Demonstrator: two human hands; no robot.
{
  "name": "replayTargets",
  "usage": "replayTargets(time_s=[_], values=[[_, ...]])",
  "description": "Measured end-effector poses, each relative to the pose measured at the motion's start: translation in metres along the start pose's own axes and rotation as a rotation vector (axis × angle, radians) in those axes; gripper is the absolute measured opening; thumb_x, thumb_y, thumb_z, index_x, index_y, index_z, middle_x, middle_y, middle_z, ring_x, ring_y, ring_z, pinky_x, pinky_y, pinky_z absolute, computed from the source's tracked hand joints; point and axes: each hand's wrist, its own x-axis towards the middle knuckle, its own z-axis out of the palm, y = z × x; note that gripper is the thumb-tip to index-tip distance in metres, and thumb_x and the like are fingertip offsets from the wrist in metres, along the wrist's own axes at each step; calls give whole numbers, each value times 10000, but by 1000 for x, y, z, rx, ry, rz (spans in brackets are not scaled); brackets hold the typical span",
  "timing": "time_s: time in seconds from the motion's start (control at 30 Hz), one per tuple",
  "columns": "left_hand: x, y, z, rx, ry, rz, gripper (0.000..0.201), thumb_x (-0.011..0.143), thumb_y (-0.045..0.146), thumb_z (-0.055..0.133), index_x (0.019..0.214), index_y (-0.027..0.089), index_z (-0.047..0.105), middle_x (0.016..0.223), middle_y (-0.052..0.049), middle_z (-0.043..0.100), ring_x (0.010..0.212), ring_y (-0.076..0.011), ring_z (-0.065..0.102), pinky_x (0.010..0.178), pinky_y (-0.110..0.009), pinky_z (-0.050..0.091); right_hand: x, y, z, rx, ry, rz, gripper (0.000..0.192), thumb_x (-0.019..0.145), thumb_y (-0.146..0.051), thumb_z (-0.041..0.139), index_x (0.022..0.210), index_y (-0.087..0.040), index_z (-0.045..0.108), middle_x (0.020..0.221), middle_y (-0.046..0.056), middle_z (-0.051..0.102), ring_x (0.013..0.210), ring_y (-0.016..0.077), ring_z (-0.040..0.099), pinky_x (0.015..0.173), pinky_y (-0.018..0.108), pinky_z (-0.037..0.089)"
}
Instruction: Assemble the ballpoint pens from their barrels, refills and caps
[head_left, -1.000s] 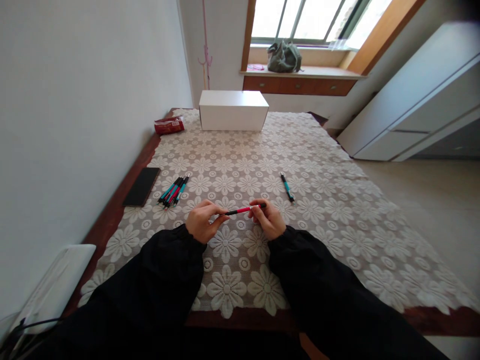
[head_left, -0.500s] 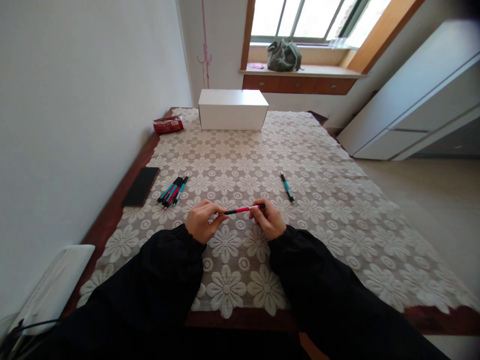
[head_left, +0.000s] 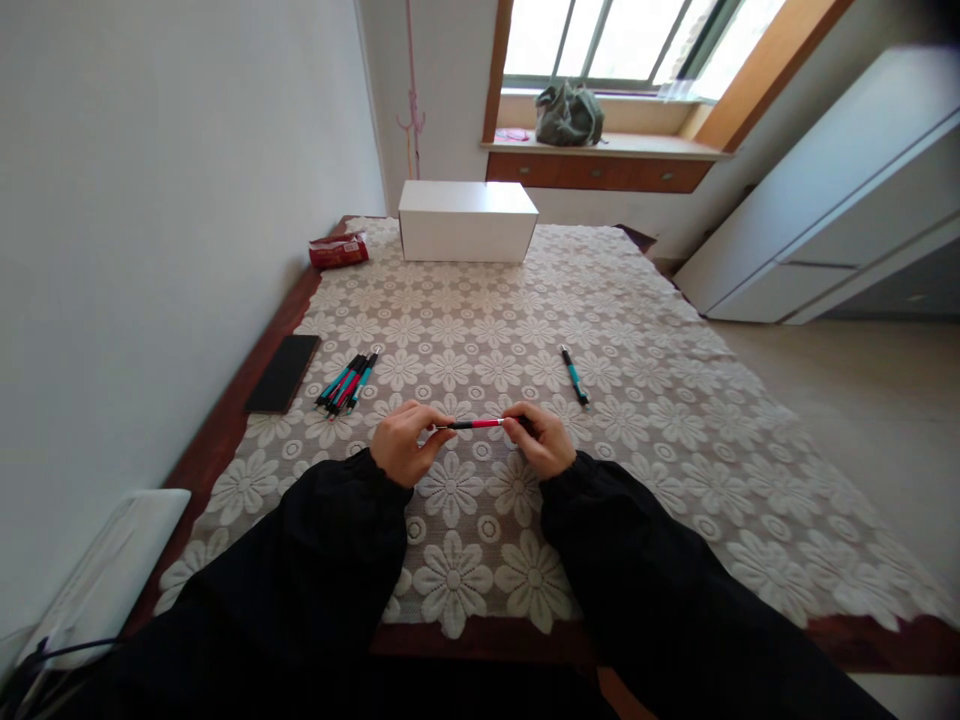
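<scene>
Pen (head_left: 474, 424) in your grip, level above cloth (head_left: 637, 420), near table's front edge. Left hand (head_left: 403, 444) pinches tip end; right hand (head_left: 541, 440) closed round cap end. Progress, judged: one teal pen (head_left: 575, 375) lies alone to right, looks finished; bundle (head_left: 346, 382) of several on left looks untouched, so most work left. Pen: slim rod, red barrel, black ends, smooth plastic. Cloth: cream lace, flower pattern, openwork. Phone (head_left: 283, 373): flat, black, glossy. Box (head_left: 466, 221): white, matte, oblong.
</scene>
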Motion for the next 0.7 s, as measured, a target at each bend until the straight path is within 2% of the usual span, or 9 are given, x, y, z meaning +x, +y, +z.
replayTargets(time_s=[0.2, 0.3, 0.4, 0.5, 0.6, 0.7], values=[[-1, -1, 1, 27, -1, -44, 76, 899, 274, 702, 956, 225, 705, 875, -30, 752, 820, -191, 676, 770, -317, 539, 3, -5, -5, -181, -89, -185, 222, 913, -392, 561, 848, -216, 680, 739, 21, 649, 622, 151, 540, 595, 282, 416], [-1, -2, 2, 22, 11, -125, 278, 908, 268, 691, 1178, 239, 635, 936, -5, 772, 808, -174, 680, 797, -312, 541, 5, 0, -12, -307, -78, -210, 181, 898, -371, 580, 875, -222, 679, 795, 27, 671, 681, 165, 576, 664, 294, 448], [0, -3, 1, 20, -20, -180, 357, 929, 254, 658, 1276, 256, 575, 937, 21, 779, 796, -161, 684, 804, -307, 535, 11, 11, -28, -525, 29, -149, 160, 870, -365, 604, 834, -220, 663, 799, 36, 666, 735, 189, 594, 709, 309, 451], [0, -4, 0, 66, -72, -177, 210, 923, 236, 652, 1132, 255, 658, 904, 11, 766, 829, -171, 689, 793, -309, 522, 17, 23, -51, -785, 157, -19, 157, 850, -362, 618, 779, -222, 626, 827, 58, 659, 828, 231, 593, 752, 337, 434], [1, -3, -1, 145, -118, -178, 106, 924, 261, 650, 1014, 248, 704, 889, -5, 755, 838, -185, 684, 784, -320, 509, 22, 32, -67, -978, 196, 94, 185, 836, -389, 636, 768, -220, 607, 893, 82, 649, 923, 271, 567, 791, 366, 415], [6, -2, -6, 223, -146, -179, 95, 926, 291, 647, 962, 244, 720, 900, -12, 758, 858, -203, 672, 808, -339, 498, 24, 38, -74, -1067, 204, 144, 223, 854, -416, 622, 763, -213, 599, 957, 97, 630, 989, 288, 547, 816, 377, 406]])
